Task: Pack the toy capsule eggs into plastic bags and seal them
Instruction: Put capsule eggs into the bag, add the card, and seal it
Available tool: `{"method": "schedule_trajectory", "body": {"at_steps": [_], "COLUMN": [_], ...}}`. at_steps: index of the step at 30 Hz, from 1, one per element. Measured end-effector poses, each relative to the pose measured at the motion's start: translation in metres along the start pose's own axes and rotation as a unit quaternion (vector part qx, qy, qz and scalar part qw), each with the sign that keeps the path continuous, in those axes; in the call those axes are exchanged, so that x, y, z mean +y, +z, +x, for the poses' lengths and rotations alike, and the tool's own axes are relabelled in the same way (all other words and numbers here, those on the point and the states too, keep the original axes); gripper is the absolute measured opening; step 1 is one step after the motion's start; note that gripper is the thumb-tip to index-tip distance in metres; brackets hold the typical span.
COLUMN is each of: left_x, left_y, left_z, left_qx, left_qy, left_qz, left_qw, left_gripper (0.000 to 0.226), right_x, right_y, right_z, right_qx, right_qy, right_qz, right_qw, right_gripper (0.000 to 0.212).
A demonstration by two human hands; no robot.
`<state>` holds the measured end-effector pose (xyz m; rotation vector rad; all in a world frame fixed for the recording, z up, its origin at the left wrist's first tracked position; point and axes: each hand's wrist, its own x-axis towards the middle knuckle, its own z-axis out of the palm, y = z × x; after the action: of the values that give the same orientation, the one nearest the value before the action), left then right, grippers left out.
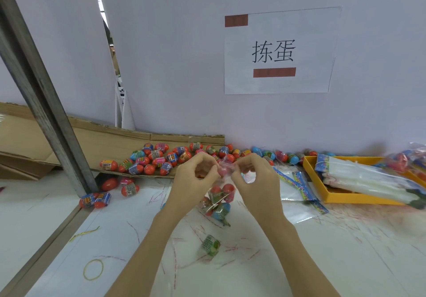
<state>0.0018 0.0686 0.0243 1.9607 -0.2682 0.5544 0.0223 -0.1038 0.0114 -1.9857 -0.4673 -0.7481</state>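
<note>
A clear plastic bag (220,198) with several capsule eggs inside hangs above the white table, held up by its top edge. My left hand (196,177) pinches the left side of the bag's mouth, and my right hand (255,177) pinches the right side. A pink egg sits just under the mouth between my fingers. Loose capsule eggs (161,157), mostly red and blue, lie in a heap on flattened cardboard behind my hands. One egg with a green label (211,245) lies alone on the table in front of me.
A yellow tray (341,198) with bundled bags stands at the right, with flat empty bags (297,182) beside it. A grey metal post (46,103) slants across the left. A rubber band (93,269) and torn strips litter the table. A white wall with a paper sign rises behind.
</note>
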Motion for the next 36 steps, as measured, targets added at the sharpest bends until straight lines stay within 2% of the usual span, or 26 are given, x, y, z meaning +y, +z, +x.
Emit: {"method": "schedule_trajectory", "body": {"at_steps": [5, 12, 22, 27, 32, 36], "left_x": [0.0024, 0.0025, 0.0010, 0.0007, -0.0024, -0.0042], "left_y": [-0.0030, -0.0007, 0.0006, -0.0028, -0.0024, -0.0041], "left_z": [0.0026, 0.0018, 0.0011, 0.0027, 0.0038, 0.0038], "left_qx": [-0.007, -0.045, -0.013, -0.065, -0.014, -0.001], "left_qy": [-0.075, -0.082, -0.108, -0.127, -0.128, -0.138], "left_qz": [-0.099, -0.117, -0.155, -0.155, -0.124, -0.151], "left_qw": [0.992, 0.989, 0.982, 0.978, 0.984, 0.979], "left_gripper": [0.014, 0.006, 0.012, 0.010, 0.007, 0.009], "right_x": [-0.0069, -0.0086, -0.0073, -0.0063, -0.0077, -0.0068], "right_y": [0.0046, 0.0015, 0.0081, 0.0067, 0.0037, 0.0034], "right_z": [0.0009, 0.0000, -0.0015, -0.0005, 0.0027, 0.0031], "right_qx": [-0.047, -0.030, -0.041, -0.026, -0.059, -0.086], "right_qy": [0.001, 0.070, 0.063, 0.072, 0.072, 0.091], "right_qz": [0.027, 0.105, 0.086, 0.120, 0.158, 0.163], "right_qw": [0.999, 0.992, 0.993, 0.990, 0.983, 0.979], "right_gripper": [0.034, 0.006, 0.017, 0.008, 0.019, 0.016]}}
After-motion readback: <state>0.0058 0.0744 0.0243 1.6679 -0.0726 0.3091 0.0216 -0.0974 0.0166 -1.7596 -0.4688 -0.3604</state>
